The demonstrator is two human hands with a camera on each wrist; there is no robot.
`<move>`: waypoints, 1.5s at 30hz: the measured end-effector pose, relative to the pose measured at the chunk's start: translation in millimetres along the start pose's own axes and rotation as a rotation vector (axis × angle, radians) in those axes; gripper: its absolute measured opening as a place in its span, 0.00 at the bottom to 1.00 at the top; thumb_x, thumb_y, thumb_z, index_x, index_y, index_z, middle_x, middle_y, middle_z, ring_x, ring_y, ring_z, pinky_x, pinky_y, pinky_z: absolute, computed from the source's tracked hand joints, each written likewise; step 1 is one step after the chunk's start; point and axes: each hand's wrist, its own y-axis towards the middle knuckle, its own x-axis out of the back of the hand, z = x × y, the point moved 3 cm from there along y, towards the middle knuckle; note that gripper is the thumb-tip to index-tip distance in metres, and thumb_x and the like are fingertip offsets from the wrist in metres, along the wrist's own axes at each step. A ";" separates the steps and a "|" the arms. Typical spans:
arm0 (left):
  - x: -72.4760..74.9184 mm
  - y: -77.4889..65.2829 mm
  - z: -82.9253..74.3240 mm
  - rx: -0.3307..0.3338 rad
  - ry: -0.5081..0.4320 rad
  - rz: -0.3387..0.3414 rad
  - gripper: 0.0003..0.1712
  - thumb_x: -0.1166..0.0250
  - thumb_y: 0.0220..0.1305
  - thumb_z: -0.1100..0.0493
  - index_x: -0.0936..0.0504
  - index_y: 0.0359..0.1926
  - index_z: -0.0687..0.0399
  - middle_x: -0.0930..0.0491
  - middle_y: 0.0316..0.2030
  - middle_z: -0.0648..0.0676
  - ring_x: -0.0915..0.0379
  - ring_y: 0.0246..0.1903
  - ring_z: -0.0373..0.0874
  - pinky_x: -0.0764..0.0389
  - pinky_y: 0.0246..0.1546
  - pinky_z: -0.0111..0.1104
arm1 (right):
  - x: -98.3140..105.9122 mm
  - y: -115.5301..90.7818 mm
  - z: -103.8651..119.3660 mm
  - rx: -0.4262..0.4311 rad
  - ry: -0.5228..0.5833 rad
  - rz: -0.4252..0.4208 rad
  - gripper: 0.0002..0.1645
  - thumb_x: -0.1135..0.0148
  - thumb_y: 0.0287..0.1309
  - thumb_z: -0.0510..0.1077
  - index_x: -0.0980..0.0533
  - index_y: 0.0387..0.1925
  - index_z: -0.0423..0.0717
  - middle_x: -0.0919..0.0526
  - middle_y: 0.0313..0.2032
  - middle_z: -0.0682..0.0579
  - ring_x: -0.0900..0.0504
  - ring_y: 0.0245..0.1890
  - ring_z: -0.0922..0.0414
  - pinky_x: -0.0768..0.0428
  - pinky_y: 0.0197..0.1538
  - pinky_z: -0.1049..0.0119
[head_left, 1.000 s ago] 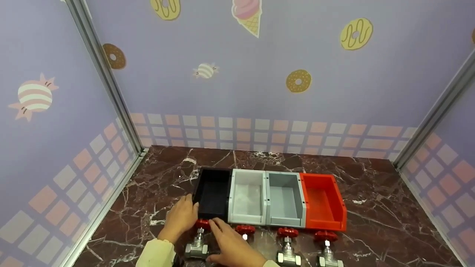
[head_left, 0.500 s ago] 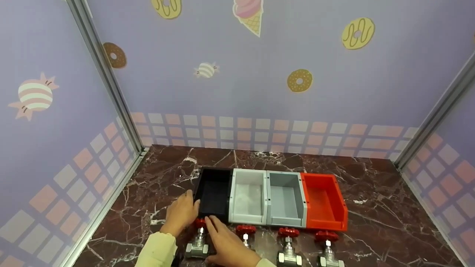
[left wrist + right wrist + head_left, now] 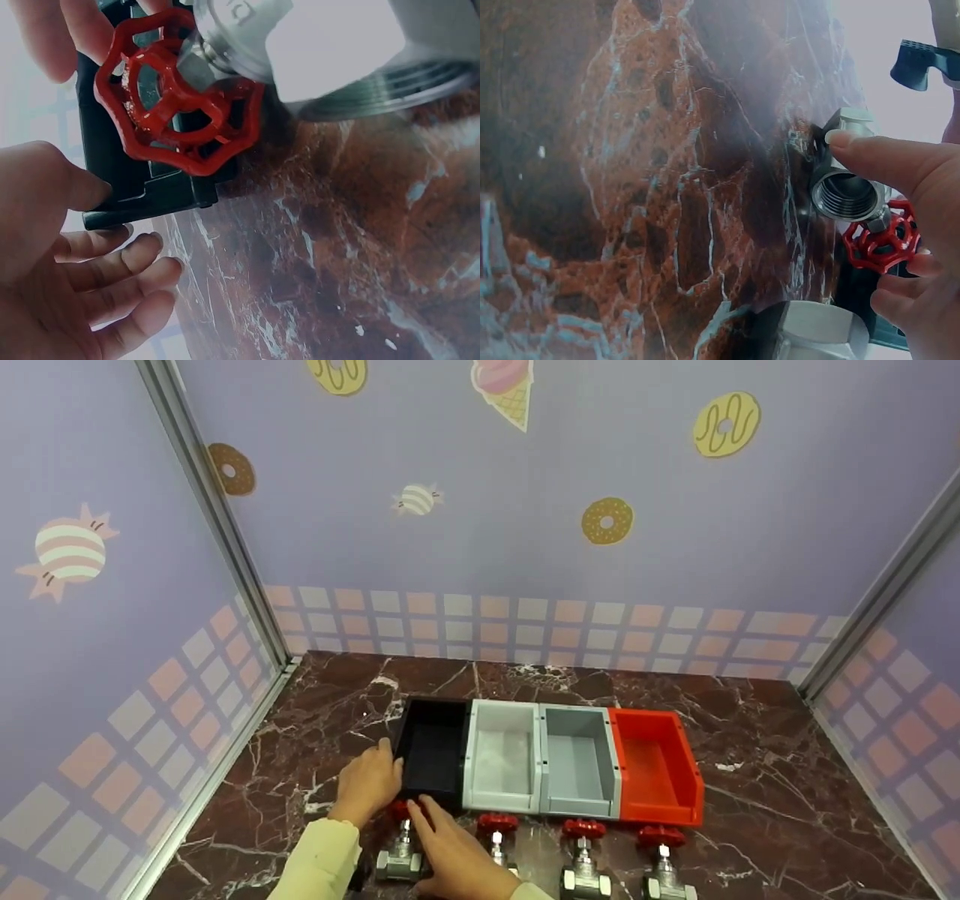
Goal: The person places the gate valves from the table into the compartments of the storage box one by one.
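Leftmost handwheel valve (image 3: 399,864) is at 7 o'clock in the head view, stem toward 12, red handwheel (image 3: 178,101) just short of the black bin (image 3: 431,750). Metal body, so probably heavy for its size and rigid; not fragile. Its smooth flats look likely to slip, and the threaded port (image 3: 847,196) may feel rough-edged. Best hold: thumb and fingers on the body's flats, or fingertips on the wheel's scalloped rim for turning. Can't tell if it's fixed down.

Right grip (image 3: 466,856), a bare hand, is at 3 o'clock of the valve: fingers fairly straight, index at the wheel rim, thumb against the body, not wrapped round anything.

Left grip (image 3: 367,781) is at 11 o'clock of the valve, pinching the black bin's left wall: thumb over the rim, other fingers curled outside. Bin looks like light, stiff plastic; side rim is the easy hold.

At 3 o'clock of it: white bin (image 3: 501,761), grey bin (image 3: 574,810), orange-red bin (image 3: 660,814), side by side. Second valve (image 3: 497,823) partly hidden by the right grip; third valve (image 3: 585,879) and fourth valve (image 3: 666,886) farther toward 3. All on a dark marbled tabletop (image 3: 330,690).
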 end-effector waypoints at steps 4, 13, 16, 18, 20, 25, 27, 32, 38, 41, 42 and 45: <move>-0.5 1.8 0.7 0.003 0.003 0.006 0.25 0.43 0.60 0.51 0.29 0.51 0.66 0.20 0.36 0.65 0.22 0.29 0.60 0.25 0.28 0.50 | -1.1 1.1 1.7 0.025 -0.034 -0.022 0.69 0.26 0.35 0.57 0.62 0.71 0.54 0.55 0.70 0.43 0.40 0.66 0.45 0.25 0.53 0.58; -2.7 6.0 -0.9 0.009 0.035 0.049 0.26 0.43 0.60 0.52 0.30 0.54 0.66 0.20 0.37 0.66 0.22 0.29 0.61 0.25 0.27 0.50 | -5.1 6.6 4.1 0.026 -0.065 0.001 0.66 0.26 0.34 0.57 0.56 0.70 0.50 0.54 0.70 0.43 0.42 0.67 0.43 0.27 0.55 0.55; -4.1 7.8 -1.7 0.022 0.043 0.076 0.26 0.44 0.60 0.52 0.30 0.54 0.66 0.20 0.37 0.66 0.22 0.30 0.61 0.25 0.28 0.51 | -5.6 7.8 4.3 0.031 -0.089 -0.002 0.66 0.26 0.35 0.57 0.55 0.70 0.50 0.53 0.70 0.42 0.42 0.66 0.43 0.27 0.54 0.55; -4.4 8.8 -2.2 0.031 0.047 0.095 0.25 0.45 0.60 0.52 0.30 0.53 0.65 0.20 0.37 0.66 0.22 0.30 0.61 0.25 0.28 0.51 | -5.7 8.5 4.5 0.033 -0.106 -0.004 0.66 0.26 0.34 0.57 0.55 0.70 0.50 0.52 0.70 0.43 0.42 0.66 0.42 0.26 0.54 0.54; -4.7 9.7 -2.5 0.042 0.053 0.115 0.24 0.45 0.60 0.53 0.30 0.52 0.65 0.20 0.36 0.65 0.22 0.31 0.61 0.25 0.29 0.52 | -5.6 9.1 4.8 0.035 -0.118 -0.005 0.66 0.26 0.34 0.58 0.55 0.70 0.50 0.52 0.70 0.42 0.42 0.66 0.42 0.26 0.54 0.54; -6.0 11.8 -2.0 0.052 0.063 0.163 0.22 0.46 0.60 0.52 0.30 0.50 0.64 0.20 0.36 0.64 0.22 0.32 0.60 0.25 0.30 0.52 | -6.1 10.3 4.2 0.027 -0.152 0.009 0.68 0.26 0.33 0.61 0.56 0.70 0.51 0.52 0.70 0.43 0.43 0.67 0.43 0.27 0.55 0.53; -6.9 12.4 -1.7 0.047 0.066 0.183 0.22 0.47 0.61 0.52 0.30 0.49 0.65 0.20 0.36 0.64 0.22 0.31 0.60 0.25 0.30 0.52 | -6.9 10.8 3.8 0.030 -0.171 0.008 0.69 0.27 0.32 0.62 0.57 0.70 0.51 0.51 0.70 0.43 0.43 0.67 0.44 0.27 0.55 0.53; -9.4 11.5 -1.4 0.025 0.066 0.229 0.16 0.49 0.63 0.52 0.31 0.42 0.63 0.21 0.31 0.63 0.23 0.29 0.59 0.26 0.30 0.50 | -9.6 12.0 3.7 0.058 -0.206 -0.020 0.70 0.27 0.31 0.65 0.56 0.70 0.49 0.49 0.69 0.43 0.40 0.66 0.45 0.27 0.54 0.54; -9.7 10.1 0.2 -0.001 0.066 0.211 0.14 0.50 0.64 0.52 0.33 0.37 0.60 0.20 0.30 0.62 0.23 0.29 0.60 0.26 0.30 0.50 | -9.8 13.0 4.5 0.069 -0.225 -0.073 0.69 0.26 0.29 0.63 0.54 0.70 0.48 0.43 0.67 0.44 0.37 0.64 0.48 0.26 0.53 0.53; -9.4 10.2 1.0 -0.014 0.072 0.196 0.14 0.50 0.64 0.52 0.33 0.37 0.60 0.20 0.29 0.63 0.23 0.28 0.60 0.26 0.29 0.51 | -9.5 13.7 4.2 0.065 -0.229 -0.085 0.69 0.25 0.28 0.62 0.52 0.69 0.49 0.41 0.65 0.44 0.37 0.63 0.50 0.26 0.52 0.52; -9.1 10.2 1.2 -0.015 0.074 0.195 0.14 0.50 0.64 0.52 0.33 0.37 0.60 0.20 0.29 0.63 0.23 0.28 0.60 0.26 0.29 0.51 | -9.6 14.0 4.0 0.064 -0.229 -0.086 0.69 0.25 0.27 0.62 0.52 0.69 0.50 0.41 0.65 0.44 0.37 0.63 0.50 0.26 0.52 0.52; -9.2 10.1 1.9 -0.020 0.077 0.203 0.14 0.50 0.64 0.52 0.33 0.38 0.60 0.21 0.29 0.63 0.24 0.28 0.60 0.26 0.28 0.50 | -9.8 14.5 3.3 0.067 -0.230 -0.087 0.69 0.25 0.26 0.62 0.51 0.69 0.50 0.40 0.65 0.44 0.37 0.63 0.51 0.27 0.53 0.53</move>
